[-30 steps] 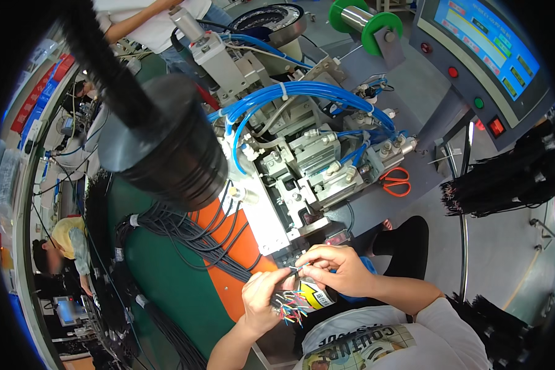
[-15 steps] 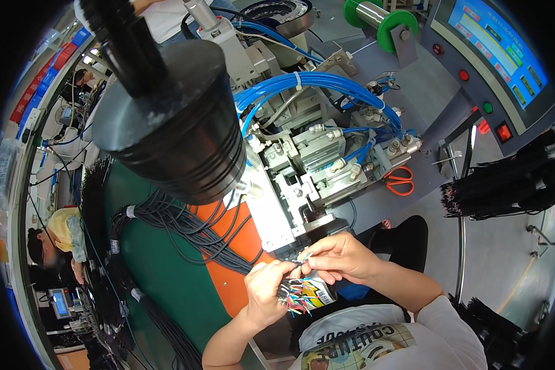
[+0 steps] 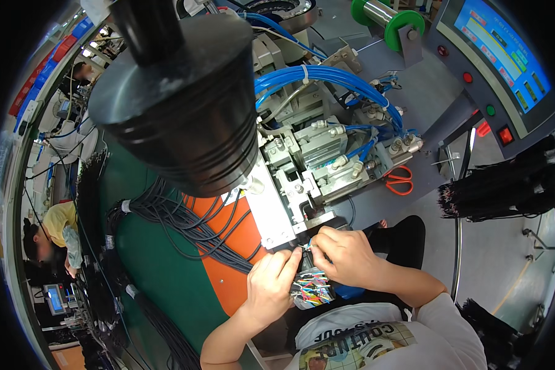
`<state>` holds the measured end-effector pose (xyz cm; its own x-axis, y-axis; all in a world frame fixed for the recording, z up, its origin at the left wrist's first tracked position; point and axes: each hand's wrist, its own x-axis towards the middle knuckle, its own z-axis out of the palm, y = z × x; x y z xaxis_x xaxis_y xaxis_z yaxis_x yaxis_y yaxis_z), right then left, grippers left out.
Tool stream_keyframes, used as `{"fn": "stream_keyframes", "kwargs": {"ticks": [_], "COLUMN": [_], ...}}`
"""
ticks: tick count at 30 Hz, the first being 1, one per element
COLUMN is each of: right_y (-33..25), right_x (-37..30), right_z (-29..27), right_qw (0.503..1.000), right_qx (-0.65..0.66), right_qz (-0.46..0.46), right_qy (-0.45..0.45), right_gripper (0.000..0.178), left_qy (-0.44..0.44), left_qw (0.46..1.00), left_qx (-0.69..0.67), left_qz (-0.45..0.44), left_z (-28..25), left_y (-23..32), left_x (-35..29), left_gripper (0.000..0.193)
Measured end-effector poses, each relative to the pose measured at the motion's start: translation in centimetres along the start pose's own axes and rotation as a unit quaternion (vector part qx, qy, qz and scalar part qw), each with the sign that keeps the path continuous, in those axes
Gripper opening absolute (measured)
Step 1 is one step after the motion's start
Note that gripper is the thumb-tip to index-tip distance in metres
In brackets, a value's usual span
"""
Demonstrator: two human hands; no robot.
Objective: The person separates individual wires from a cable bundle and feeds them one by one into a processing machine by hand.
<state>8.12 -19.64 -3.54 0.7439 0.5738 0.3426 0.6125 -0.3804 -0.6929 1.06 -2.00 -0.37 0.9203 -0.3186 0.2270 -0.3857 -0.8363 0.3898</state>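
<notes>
My left hand (image 3: pixel 269 285) is closed, thumb and forefinger pinching a black cable just in front of the machine. My right hand (image 3: pixel 344 254) pinches the thin coloured wires (image 3: pixel 306 247) at that cable's end, its fingertips close to the left thumb. Right behind them is the front block of the metal machine (image 3: pixel 317 220). Below and between the hands lies a bundle of stripped cable ends (image 3: pixel 313 288) with many-coloured wires. The black cables (image 3: pixel 197 237) run from the left across an orange mat toward my left hand, which hides part of them.
A large black lamp (image 3: pixel 179 111) hangs over the left side. Orange-handled scissors (image 3: pixel 399 180) lie right of the machine. A control screen (image 3: pixel 502 58) and a green wire spool (image 3: pixel 388 18) stand beyond. Black cable bundles (image 3: pixel 499 191) hang at right. Another person (image 3: pixel 61 228) works far left.
Both hands have moved a little away from me, bringing the wire ends up to the machine's front. My right hand has turned more knuckles-up, and more of the coloured bundle shows.
</notes>
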Motion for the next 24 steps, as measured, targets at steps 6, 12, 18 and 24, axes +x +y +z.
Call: {"fn": "stream_keyframes", "kwargs": {"ticks": [6, 12, 18, 24], "right_y": [0.3, 0.2, -0.2, 0.8], "right_x": [-0.3, -0.4, 0.4, 0.1], "right_z": [0.5, 0.3, -0.5, 0.4], "right_qw": [0.999, 1.000, 0.991, 0.998], "right_qx": [0.028, 0.009, -0.105, 0.026], "right_qz": [0.022, 0.010, -0.049, -0.027], "right_qy": [-0.009, 0.014, -0.060, 0.045], "right_gripper": [0.008, 0.008, 0.013, 0.010], "left_qy": [-0.012, -0.007, -0.093, -0.082], "left_qw": [0.999, 0.999, 0.989, 0.989], "left_qx": [-0.037, -0.020, 0.076, 0.080], "left_qz": [0.004, 0.040, 0.082, 0.088], "left_z": [-0.4, -0.6, -1.4, -1.2], "left_y": [-0.1, -0.1, 0.2, -0.2], "left_x": [0.1, 0.7, 1.6, 1.5], "left_gripper": [0.058, 0.053, 0.044, 0.045]}}
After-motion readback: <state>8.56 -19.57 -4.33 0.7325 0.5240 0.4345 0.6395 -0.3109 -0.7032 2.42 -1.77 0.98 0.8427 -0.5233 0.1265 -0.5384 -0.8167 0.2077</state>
